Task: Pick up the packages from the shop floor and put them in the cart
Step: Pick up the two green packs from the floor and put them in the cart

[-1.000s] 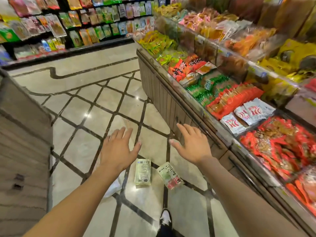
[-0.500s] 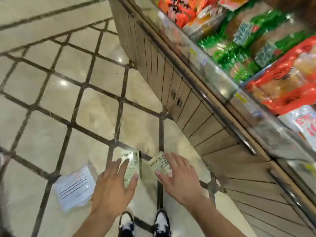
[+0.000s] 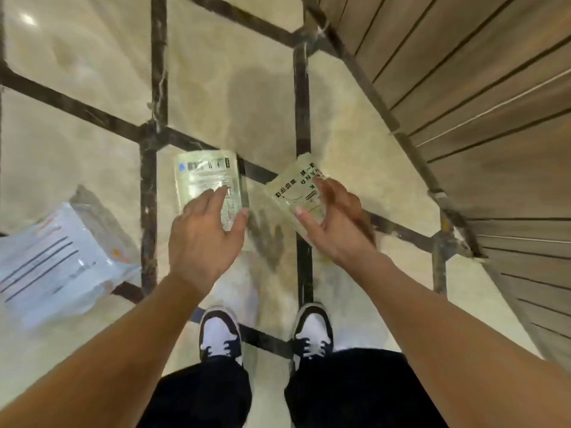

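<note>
Barely begun, the left hand (image 3: pixel 204 239) and right hand (image 3: pixel 332 223) each curl fingers onto a pale packet (image 3: pixel 207 177) (image 3: pixel 293 186), the white package (image 3: pixel 55 261) lies untouched, no cart visible

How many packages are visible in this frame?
3. A pale green package under the left hand, a cream package in the right hand, and a white package on the floor far left. Others may be out of view.

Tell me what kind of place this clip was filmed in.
Probably a shop aisle: polished marble-look floor tiles, a wood-slat display counter base, and sealed packages lying on the floor.
</note>
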A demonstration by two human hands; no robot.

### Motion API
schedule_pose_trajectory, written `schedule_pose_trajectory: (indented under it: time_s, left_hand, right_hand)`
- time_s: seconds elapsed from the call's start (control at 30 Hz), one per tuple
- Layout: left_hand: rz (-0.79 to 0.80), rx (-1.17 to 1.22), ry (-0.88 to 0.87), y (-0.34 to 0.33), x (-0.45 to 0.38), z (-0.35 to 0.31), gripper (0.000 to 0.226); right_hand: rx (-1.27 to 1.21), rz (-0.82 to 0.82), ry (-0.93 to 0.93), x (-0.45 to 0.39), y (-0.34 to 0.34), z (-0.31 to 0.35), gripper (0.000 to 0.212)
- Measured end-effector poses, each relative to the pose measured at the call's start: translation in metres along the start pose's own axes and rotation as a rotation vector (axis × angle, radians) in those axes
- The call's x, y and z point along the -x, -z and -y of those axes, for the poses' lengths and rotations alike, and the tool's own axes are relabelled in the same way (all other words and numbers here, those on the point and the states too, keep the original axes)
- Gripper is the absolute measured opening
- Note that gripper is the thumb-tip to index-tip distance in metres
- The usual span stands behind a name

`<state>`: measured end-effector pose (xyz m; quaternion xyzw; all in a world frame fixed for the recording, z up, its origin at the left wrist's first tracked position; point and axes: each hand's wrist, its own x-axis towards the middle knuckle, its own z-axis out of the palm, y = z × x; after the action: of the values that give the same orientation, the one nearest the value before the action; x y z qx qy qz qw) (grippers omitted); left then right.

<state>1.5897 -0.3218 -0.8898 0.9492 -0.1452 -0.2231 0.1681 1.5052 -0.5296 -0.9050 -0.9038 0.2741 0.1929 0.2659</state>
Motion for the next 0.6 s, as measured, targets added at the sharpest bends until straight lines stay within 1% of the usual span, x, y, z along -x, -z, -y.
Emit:
schedule_pose_trajectory:
  time_s: [0.07,0.1,0.17,0.23,0.3,0.33,0.43,0.53,0.57,0.6]
  left_hand:
    - [0.01,0.024,0.035,-0.026,-0.017,0.017,0.068]
    - [0.003,0.005,0.008,-0.035,-0.03,0.024,0.068]
    - [-0.012,-0.086,-0.088,-0.045,-0.059,0.037,0.069]
    - [0.02,-0.188,-0.104,-0.044,-0.083,0.05,0.07]
    - [0.054,-0.216,-0.008,-0.042,-0.103,0.07,0.075]
    - [0.076,-0.208,0.056,-0.043,-0.111,0.079,0.082]
    - [0.157,-0.136,0.226,-0.053,-0.132,0.091,0.112]
    - [0.232,0.091,0.453,-0.061,-0.145,0.099,0.15]
    - [0.268,0.182,0.519,-0.06,-0.147,0.101,0.161]
    - [0.309,0.262,0.561,-0.061,-0.149,0.105,0.167]
  right_hand:
    - [-0.018,-0.087,-0.055,-0.02,-0.029,-0.017,0.081]
    - [-0.043,-0.117,-0.073,-0.031,-0.039,-0.025,0.081]
    - [0.02,-0.113,-0.038,-0.056,-0.055,-0.044,0.077]
    - [0.141,-0.062,0.0,-0.075,-0.055,-0.058,0.075]
    - [0.184,-0.013,-0.015,-0.093,-0.051,-0.065,0.08]
    - [0.182,0.012,-0.041,-0.101,-0.049,-0.068,0.083]
    - [0.116,0.093,-0.135,-0.123,-0.052,-0.069,0.091]
    - [0.026,0.17,-0.163,-0.136,-0.065,-0.069,0.101]
    - [-0.013,0.182,-0.162,-0.138,-0.07,-0.069,0.099]
    - [-0.055,0.182,-0.163,-0.14,-0.074,-0.066,0.093]
